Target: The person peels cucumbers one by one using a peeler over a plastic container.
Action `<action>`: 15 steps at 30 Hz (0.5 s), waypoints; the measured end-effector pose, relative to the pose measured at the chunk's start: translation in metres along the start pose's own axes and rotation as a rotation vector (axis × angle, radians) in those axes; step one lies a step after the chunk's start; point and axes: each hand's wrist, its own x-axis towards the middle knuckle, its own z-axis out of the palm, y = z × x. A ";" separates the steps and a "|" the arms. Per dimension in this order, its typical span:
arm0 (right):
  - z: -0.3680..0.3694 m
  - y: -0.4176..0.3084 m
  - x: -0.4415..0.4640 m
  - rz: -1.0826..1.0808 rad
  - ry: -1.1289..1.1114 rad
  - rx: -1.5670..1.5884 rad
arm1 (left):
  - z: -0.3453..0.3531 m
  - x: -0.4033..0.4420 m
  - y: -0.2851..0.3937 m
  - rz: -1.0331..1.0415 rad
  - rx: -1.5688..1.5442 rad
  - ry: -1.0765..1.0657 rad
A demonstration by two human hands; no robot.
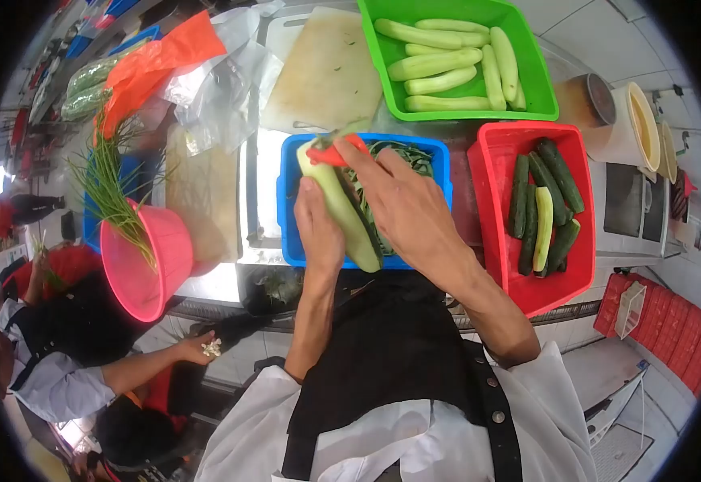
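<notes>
My left hand is wrapped round the side of a partly peeled cucumber, pale green with a dark strip of skin on its right side. In my right hand is a red peeler, held at the cucumber's far end, with a bit of green peel beside it. The cucumber is tilted over a blue tub, in which dark green peelings lie. To the right, a red tub holds several dark cucumbers and one paler one.
A green tub with several peeled cucumbers stands at the back. Left are a pink basket with green stalks, cutting boards and an orange bag. A co-worker's hand holds small white pieces at the lower left.
</notes>
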 end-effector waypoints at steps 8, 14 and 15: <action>0.010 0.018 -0.108 -0.032 -0.448 -0.259 | -0.055 0.049 0.008 0.019 -0.401 0.263; -0.013 -0.004 -0.011 0.067 0.037 -0.012 | -0.006 0.005 0.003 -0.061 -0.117 -0.053; -0.014 -0.003 -0.006 0.071 0.045 -0.023 | 0.002 -0.001 0.012 0.005 0.015 -0.108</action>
